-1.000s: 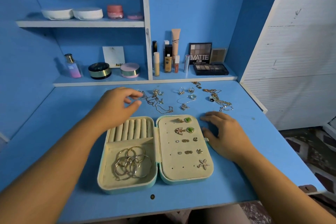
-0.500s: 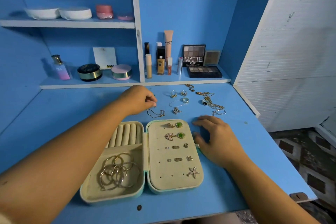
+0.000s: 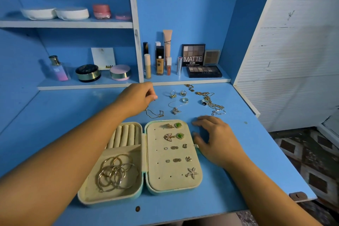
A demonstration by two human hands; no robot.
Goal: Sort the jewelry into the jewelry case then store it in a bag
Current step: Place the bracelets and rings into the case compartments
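Our left hand (image 3: 137, 98) pinches the thin chain (image 3: 156, 114) in a narrow grip behind the open jewelry case (image 3: 144, 152). Our right hand (image 3: 217, 140) rests wide on the table (image 3: 55, 115) beside it.

Even, cool light, soft shadow beside the right hand (image 3: 218, 141) (edges bowed, lower corners blurred).

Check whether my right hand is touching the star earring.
Apart. The head view shows bare pad and the rim of the case between the right hand and the star earring.
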